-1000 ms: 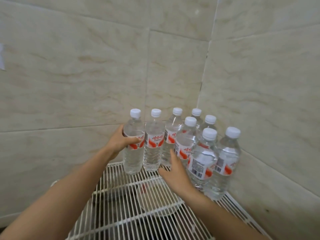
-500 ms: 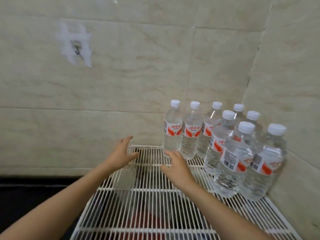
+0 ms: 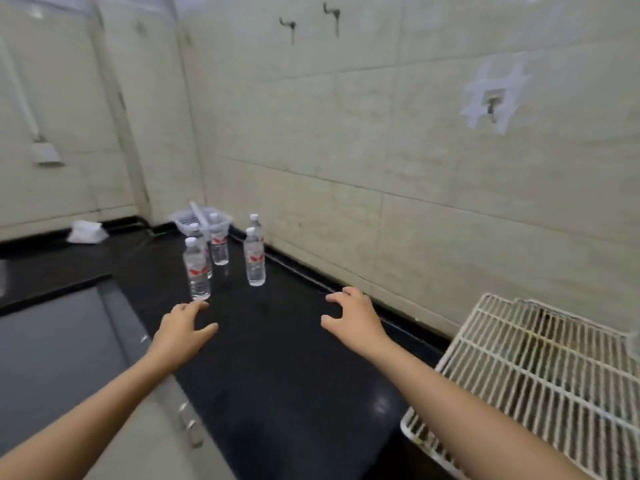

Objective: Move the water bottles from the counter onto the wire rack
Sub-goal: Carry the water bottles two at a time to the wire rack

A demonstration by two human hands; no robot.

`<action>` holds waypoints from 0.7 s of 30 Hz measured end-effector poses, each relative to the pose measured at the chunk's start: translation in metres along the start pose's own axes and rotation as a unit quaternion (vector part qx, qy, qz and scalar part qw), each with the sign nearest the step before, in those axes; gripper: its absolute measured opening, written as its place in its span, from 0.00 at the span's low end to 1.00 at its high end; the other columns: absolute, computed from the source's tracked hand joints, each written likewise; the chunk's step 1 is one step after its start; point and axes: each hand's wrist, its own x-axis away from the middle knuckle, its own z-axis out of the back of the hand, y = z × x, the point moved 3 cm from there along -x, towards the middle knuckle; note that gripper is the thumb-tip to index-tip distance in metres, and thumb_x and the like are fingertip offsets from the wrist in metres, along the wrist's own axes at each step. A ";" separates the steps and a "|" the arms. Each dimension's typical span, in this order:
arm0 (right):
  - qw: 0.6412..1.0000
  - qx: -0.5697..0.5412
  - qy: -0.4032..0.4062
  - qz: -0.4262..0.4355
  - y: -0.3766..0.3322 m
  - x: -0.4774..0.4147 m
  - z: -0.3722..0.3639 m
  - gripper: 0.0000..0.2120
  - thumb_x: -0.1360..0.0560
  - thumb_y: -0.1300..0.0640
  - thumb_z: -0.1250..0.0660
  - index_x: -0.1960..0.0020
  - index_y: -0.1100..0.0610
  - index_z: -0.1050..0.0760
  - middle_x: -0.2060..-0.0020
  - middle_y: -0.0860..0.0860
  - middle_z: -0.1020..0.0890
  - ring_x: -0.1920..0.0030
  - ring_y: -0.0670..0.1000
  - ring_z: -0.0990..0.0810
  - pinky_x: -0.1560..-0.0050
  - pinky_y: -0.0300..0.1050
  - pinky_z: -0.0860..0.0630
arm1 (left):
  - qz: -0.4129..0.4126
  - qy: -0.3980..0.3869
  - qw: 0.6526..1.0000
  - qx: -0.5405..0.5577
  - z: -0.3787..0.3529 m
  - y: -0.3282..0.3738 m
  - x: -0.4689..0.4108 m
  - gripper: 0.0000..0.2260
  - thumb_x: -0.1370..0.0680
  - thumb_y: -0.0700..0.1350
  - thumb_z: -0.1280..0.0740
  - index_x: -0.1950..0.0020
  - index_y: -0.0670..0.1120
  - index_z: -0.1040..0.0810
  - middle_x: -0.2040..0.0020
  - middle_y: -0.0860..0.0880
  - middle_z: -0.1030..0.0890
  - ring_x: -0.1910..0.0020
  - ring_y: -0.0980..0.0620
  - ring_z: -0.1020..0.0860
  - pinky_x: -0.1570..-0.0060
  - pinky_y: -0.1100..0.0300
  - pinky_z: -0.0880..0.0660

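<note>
Several clear water bottles with white caps and red labels stand on the black counter (image 3: pixel 284 368). The nearest bottle (image 3: pixel 196 270) is just beyond my left hand (image 3: pixel 183 332). Another bottle (image 3: pixel 255 257) stands to its right, and more bottles (image 3: pixel 219 245) stand behind. My left hand is open, fingers spread, a little short of the nearest bottle. Over the counter near the wall, my right hand (image 3: pixel 353 318) is open and holds nothing. The white wire rack (image 3: pixel 540 375) lies at the right edge of the view; the bottles on it are out of sight.
A white plastic basket (image 3: pixel 204 218) sits in the far corner behind the bottles. A white cloth (image 3: pixel 86 232) lies at the back left. A grey recessed panel (image 3: pixel 59 344) lies left of the counter. Tiled walls run along the right and back.
My view has swung left, from the rack with its standing bottles to the counter. Both hands left the rack and now reach, holding nothing, toward the counter's bottles.
</note>
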 end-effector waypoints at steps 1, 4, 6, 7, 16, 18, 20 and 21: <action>1.000 0.009 -0.016 0.013 -0.020 -0.005 -0.019 0.22 0.26 0.54 0.37 0.32 0.55 0.32 0.28 0.55 0.38 0.28 0.55 0.41 0.31 0.48 0.39 | 0.020 0.017 1.000 0.007 0.015 -0.028 0.004 0.21 0.26 0.45 0.32 0.34 0.42 0.29 0.34 0.37 0.28 0.35 0.38 0.31 0.35 0.48 0.34; 0.997 0.043 -0.045 0.052 -0.080 -0.021 -0.071 0.22 0.26 0.53 0.37 0.32 0.55 0.32 0.28 0.55 0.39 0.27 0.55 0.42 0.30 0.50 0.39 | 0.071 0.057 0.995 0.027 0.060 -0.109 0.021 0.21 0.26 0.44 0.32 0.34 0.42 0.29 0.34 0.37 0.28 0.34 0.37 0.32 0.35 0.47 0.35; 0.993 0.071 -0.054 0.073 -0.117 -0.032 -0.102 0.23 0.26 0.53 0.38 0.32 0.55 0.32 0.27 0.55 0.39 0.27 0.55 0.44 0.30 0.51 0.39 | 0.101 0.076 0.992 0.031 0.094 -0.159 0.029 0.21 0.26 0.44 0.32 0.34 0.41 0.30 0.34 0.37 0.29 0.33 0.37 0.33 0.34 0.47 0.35; 0.991 0.083 -0.062 0.080 -0.133 -0.036 -0.120 0.23 0.26 0.53 0.38 0.32 0.55 0.32 0.27 0.55 0.40 0.27 0.55 0.44 0.31 0.51 0.40 | 0.116 0.085 0.989 0.029 0.113 -0.184 0.032 0.22 0.26 0.44 0.32 0.34 0.41 0.30 0.34 0.37 0.29 0.33 0.37 0.33 0.34 0.47 0.36; 0.982 0.126 -0.129 0.055 -0.203 -0.072 -0.255 0.23 0.26 0.53 0.37 0.32 0.55 0.32 0.29 0.55 0.36 0.28 0.55 0.40 0.32 0.52 0.36 | 0.204 0.129 0.967 0.076 0.185 -0.317 0.047 0.21 0.26 0.43 0.33 0.34 0.41 0.30 0.34 0.36 0.30 0.34 0.37 0.32 0.35 0.48 0.35; 0.979 0.143 -0.139 0.053 -0.207 -0.082 -0.268 0.23 0.26 0.53 0.36 0.32 0.55 0.32 0.30 0.55 0.35 0.29 0.56 0.38 0.32 0.52 0.35 | 0.216 0.118 0.965 0.091 0.180 -0.330 0.045 0.21 0.26 0.43 0.34 0.33 0.41 0.31 0.33 0.36 0.31 0.33 0.38 0.33 0.35 0.49 0.36; 0.980 0.140 -0.136 0.042 -0.207 -0.096 -0.276 0.23 0.27 0.54 0.36 0.33 0.56 0.31 0.32 0.56 0.33 0.31 0.57 0.35 0.32 0.52 0.34 | 0.224 0.109 0.963 0.101 0.174 -0.340 0.038 0.21 0.25 0.43 0.34 0.33 0.42 0.32 0.33 0.37 0.31 0.32 0.39 0.34 0.34 0.49 0.36; 0.981 0.135 -0.132 0.036 -0.207 -0.104 -0.279 0.22 0.27 0.54 0.35 0.34 0.57 0.30 0.32 0.57 0.32 0.32 0.58 0.34 0.33 0.51 0.34 | 0.226 0.106 0.963 0.105 0.171 -0.344 0.034 0.21 0.25 0.43 0.34 0.33 0.42 0.32 0.33 0.37 0.31 0.32 0.39 0.34 0.34 0.49 0.37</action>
